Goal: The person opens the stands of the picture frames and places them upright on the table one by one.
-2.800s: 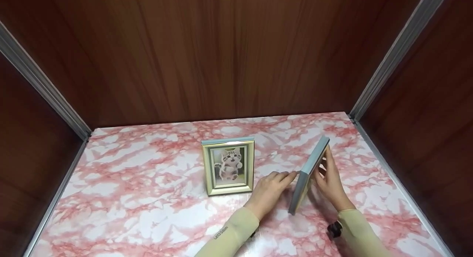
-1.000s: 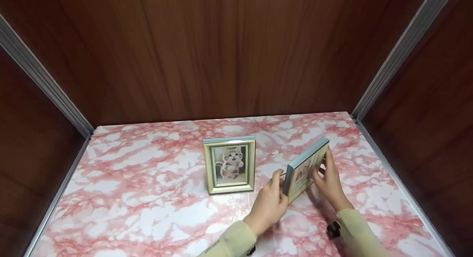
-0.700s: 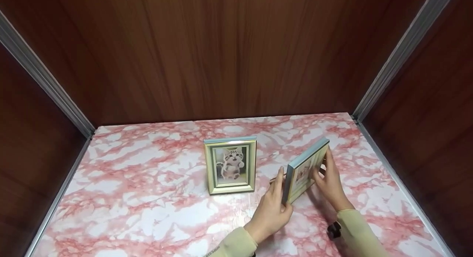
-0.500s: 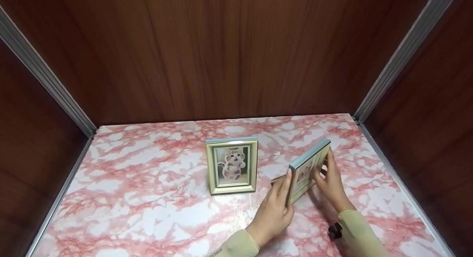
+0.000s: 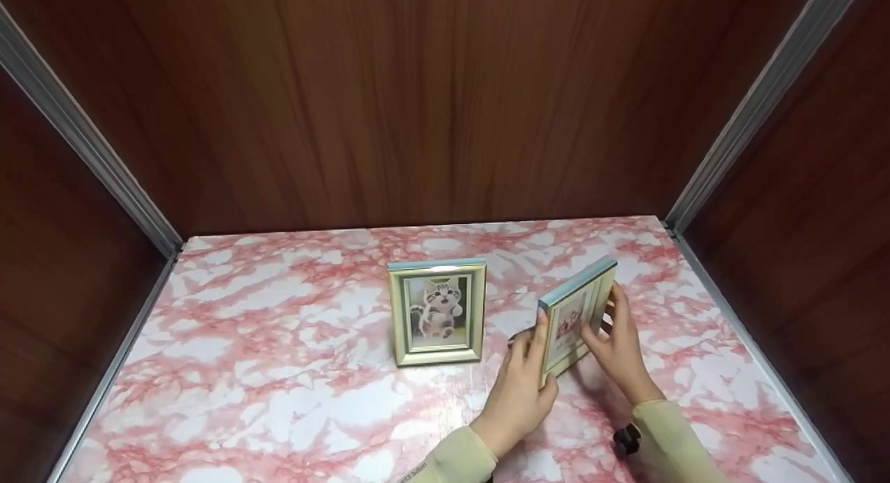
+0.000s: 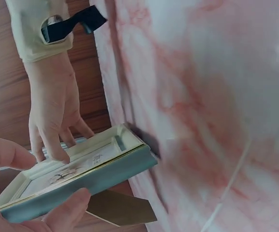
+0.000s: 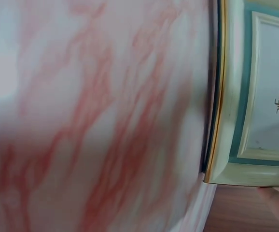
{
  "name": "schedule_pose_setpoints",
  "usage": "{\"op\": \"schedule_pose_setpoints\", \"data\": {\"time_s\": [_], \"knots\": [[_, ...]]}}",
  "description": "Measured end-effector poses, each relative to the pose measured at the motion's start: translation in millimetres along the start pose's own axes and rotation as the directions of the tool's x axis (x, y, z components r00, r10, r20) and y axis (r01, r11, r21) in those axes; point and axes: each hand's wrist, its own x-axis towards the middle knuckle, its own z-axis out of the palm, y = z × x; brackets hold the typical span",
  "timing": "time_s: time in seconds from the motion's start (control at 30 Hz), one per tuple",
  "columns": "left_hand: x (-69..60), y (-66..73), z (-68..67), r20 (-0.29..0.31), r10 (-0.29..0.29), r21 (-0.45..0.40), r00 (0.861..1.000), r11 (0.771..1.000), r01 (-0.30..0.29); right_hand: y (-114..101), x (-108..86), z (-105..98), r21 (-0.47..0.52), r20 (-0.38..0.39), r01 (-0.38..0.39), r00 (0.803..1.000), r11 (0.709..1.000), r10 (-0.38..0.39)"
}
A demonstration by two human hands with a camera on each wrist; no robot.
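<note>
Both hands hold a picture frame (image 5: 570,330) with a cream border and pale blue sides, right of the table's middle. My left hand (image 5: 518,396) grips its left edge, fingers behind and thumb at the lower edge. My right hand (image 5: 617,344) pinches the right side, thumb at the front and other fingers behind. In the left wrist view a brown stand leg (image 6: 122,208) sticks out from the frame's back. Lettering shows on the frame (image 7: 221,162) in the right wrist view; whether its bottom touches the table is unclear.
A second picture frame (image 5: 475,344) with a kitten picture stands upright left of my hands. The table top (image 5: 278,399) has a pink and white marbled pattern. Dark brown wood panels (image 5: 431,108) and metal corner posts (image 5: 751,101) enclose it.
The held frame has turned from nearly edge-on so its picture front shows. My left hand has moved from behind it onto its left edge. The kitten frame has not been moved.
</note>
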Motion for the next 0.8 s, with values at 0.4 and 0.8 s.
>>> {"op": "schedule_pose_setpoints", "data": {"time_s": [0.4,0.8], "knots": [[19.0,-3.8,-2.9,-0.014,-0.132,-0.039,0.991,0.991,0.131,-13,-4.9,-3,0.015,-0.028,-0.114,0.993,0.993,0.114],[39.0,-15.4,-8.2,-0.016,-0.253,0.019,0.967,0.967,0.253,-19,-5.5,3,0.006,-0.022,-0.136,0.990,0.991,0.136]]}}
